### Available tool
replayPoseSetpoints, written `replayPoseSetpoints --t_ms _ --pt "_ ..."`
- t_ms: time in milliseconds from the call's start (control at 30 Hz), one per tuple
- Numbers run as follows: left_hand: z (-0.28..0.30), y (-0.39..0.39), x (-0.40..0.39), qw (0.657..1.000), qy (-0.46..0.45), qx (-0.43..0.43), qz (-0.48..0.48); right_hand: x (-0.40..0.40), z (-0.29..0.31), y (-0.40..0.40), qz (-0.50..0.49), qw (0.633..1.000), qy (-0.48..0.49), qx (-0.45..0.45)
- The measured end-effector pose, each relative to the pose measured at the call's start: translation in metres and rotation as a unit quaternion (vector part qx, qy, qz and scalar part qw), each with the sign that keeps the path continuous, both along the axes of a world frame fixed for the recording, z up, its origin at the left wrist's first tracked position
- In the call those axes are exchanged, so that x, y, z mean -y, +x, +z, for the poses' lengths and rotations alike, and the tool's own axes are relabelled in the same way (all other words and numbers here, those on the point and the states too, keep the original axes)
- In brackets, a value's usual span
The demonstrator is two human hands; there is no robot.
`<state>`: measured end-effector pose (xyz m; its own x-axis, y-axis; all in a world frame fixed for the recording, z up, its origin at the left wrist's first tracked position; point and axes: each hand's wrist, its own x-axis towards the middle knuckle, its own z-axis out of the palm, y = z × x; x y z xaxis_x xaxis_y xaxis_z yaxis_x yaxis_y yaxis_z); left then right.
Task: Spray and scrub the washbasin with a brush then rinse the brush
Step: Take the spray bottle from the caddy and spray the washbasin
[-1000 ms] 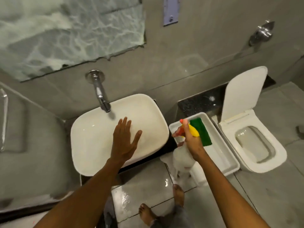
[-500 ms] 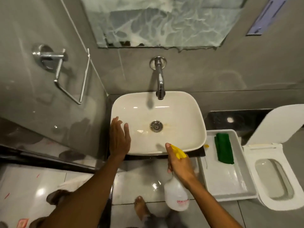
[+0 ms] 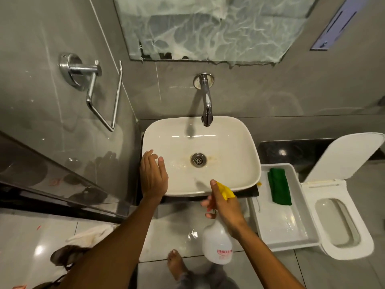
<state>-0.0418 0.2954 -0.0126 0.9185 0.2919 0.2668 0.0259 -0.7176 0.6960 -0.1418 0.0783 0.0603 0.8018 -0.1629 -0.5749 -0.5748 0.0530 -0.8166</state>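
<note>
Two grey tiled walls [image 3: 270, 88] meet in the upper left of the frame, and glossy grey floor tiles [image 3: 173, 236] fill the bottom, wet just below the basin. One mirror [image 3: 208, 26], smeared with foam, is seen at the top centre. One toilet [image 3: 337, 217] with its lid raised is seen at the right edge. One white washbasin [image 3: 229, 142] is set at the centre on a dark counter [image 3: 291, 151], with one drain [image 3: 198, 159] at its middle and faint yellowish marks beside it. One white tray [image 3: 291, 232] is placed between basin and toilet, and one green scrub pad [image 3: 279, 186] is laid in its upper part. One chrome towel holder [image 3: 91, 84] is fixed to the left wall, and one chrome tap [image 3: 206, 101] projects from the wall over the basin's far rim. One bare foot [image 3: 177, 263] is seen at the bottom centre.

One spray bottle [image 3: 216, 245], white with a yellow head, is gripped at its neck by the right hand [image 3: 225, 205], fingers curled around the trigger, just below the basin's near rim. The left hand [image 3: 153, 176] is held flat and unclenched, fingers together, over the basin's left rim; whether it is touched cannot be told. The green pad lies well right of both hands.
</note>
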Motion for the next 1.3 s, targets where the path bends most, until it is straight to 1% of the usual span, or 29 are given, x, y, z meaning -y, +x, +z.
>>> replayPoseSetpoints --t_ms 67,200,367,600,800,967,1100,1200,1300 --pt "0.001 0.000 0.000 1.000 0.002 -0.010 -0.002 0.007 -0.001 -0.001 -0.040 0.999 -0.015 0.011" --pt "0.001 0.000 0.000 1.000 0.007 -0.021 0.001 0.024 0.003 -0.005 -0.086 0.996 -0.029 0.023" --pt "0.001 0.000 0.000 0.999 0.005 -0.035 0.002 0.045 0.001 -0.010 -0.127 0.986 -0.091 0.055" --pt "0.002 0.000 0.000 0.999 0.012 -0.049 -0.003 0.049 0.002 -0.017 -0.177 0.979 -0.093 0.047" --pt "0.003 0.000 -0.001 0.999 0.015 -0.050 -0.002 0.034 -0.004 -0.020 -0.149 0.984 -0.090 0.045" --pt "0.005 -0.001 -0.001 0.999 0.013 -0.052 -0.002 0.012 -0.005 -0.024 -0.080 0.993 -0.080 0.023" --pt "0.006 0.000 -0.001 0.998 0.011 -0.065 0.000 -0.008 -0.007 -0.024 -0.051 0.997 -0.064 0.011" --pt "0.008 -0.001 -0.001 0.998 0.010 -0.067 -0.002 -0.021 -0.004 -0.017 -0.030 0.998 -0.054 0.011" --pt "0.009 -0.001 -0.002 0.998 0.016 -0.069 -0.002 -0.030 0.000 -0.008 -0.007 0.998 -0.053 0.031"
